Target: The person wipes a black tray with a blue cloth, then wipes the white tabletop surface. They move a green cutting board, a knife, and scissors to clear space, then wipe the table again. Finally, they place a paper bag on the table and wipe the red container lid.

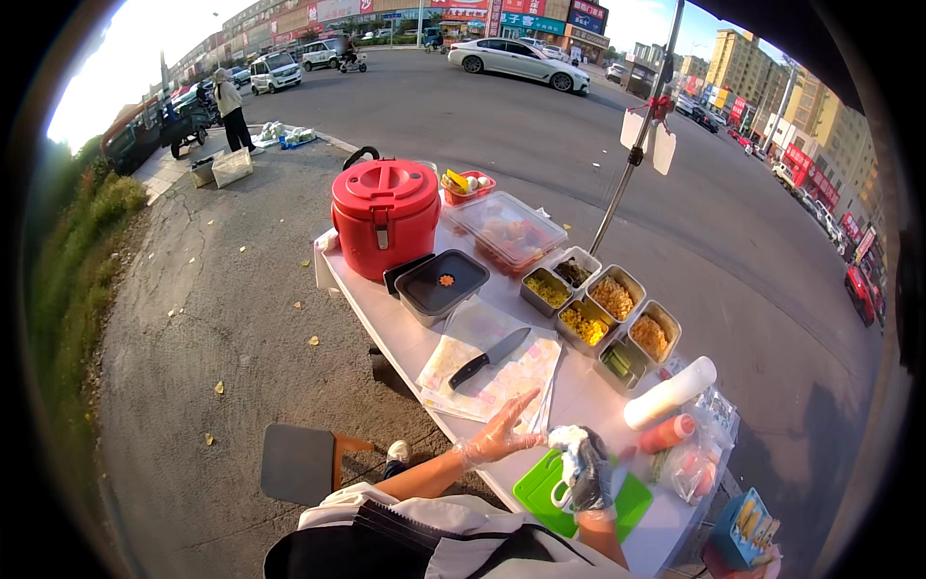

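Observation:
My left hand (500, 434), in a clear plastic glove, is held above the table's near edge with its fingers apart. Its thumb reaches close to a crumpled white cloth or tissue (569, 443); whether they touch is unclear. My right hand (595, 474) wears a dark grey glove under clear plastic and grips that white wad. Below it lies a green cutting board (537, 483), with a white loop-shaped handle (559, 496) partly hidden by the hand. A black-handled kitchen knife (490, 358) rests on a stack of printed paper sheets (441, 362), ahead of my left hand.
Steel containers of chopped fillings (615, 293) line the table's far side. A red insulated barrel (385, 217), a black-lidded box (443, 286) and a clear lidded tub (514, 224) stand farther left. Squeeze bottles (669, 394) lie right of the board. A stool (298, 463) stands beside the table.

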`<state>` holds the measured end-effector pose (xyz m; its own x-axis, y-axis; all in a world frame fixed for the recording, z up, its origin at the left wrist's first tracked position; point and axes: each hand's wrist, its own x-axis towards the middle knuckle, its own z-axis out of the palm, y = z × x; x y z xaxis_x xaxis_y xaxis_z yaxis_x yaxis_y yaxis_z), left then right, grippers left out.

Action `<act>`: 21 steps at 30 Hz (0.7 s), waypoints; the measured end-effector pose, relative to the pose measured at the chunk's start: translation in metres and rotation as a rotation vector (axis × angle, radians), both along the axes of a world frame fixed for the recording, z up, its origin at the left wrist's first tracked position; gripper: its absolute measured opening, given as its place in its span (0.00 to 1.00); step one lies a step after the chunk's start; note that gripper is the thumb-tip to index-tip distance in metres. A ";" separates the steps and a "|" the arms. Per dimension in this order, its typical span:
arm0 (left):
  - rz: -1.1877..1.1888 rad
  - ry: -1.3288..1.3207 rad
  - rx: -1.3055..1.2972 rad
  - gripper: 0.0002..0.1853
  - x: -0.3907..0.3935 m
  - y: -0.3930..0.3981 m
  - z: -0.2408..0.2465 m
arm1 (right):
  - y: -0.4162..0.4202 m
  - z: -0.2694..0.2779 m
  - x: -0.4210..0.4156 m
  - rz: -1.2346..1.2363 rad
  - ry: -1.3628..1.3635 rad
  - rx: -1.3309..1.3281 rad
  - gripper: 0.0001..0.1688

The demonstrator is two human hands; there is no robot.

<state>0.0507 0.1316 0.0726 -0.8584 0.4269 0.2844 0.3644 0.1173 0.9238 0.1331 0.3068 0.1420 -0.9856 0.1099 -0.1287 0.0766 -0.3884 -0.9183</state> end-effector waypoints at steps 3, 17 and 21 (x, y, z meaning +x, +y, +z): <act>-0.024 -0.132 0.258 0.44 -0.008 -0.051 0.020 | -0.075 -0.033 -0.055 0.154 0.134 0.076 0.22; 0.713 -0.592 1.123 0.29 -0.228 -0.392 -0.035 | -0.218 -0.044 -0.221 0.135 -0.306 0.141 0.16; 0.828 -0.327 0.923 0.37 -0.328 -0.458 -0.052 | -0.214 -0.057 -0.221 0.035 -0.390 0.163 0.14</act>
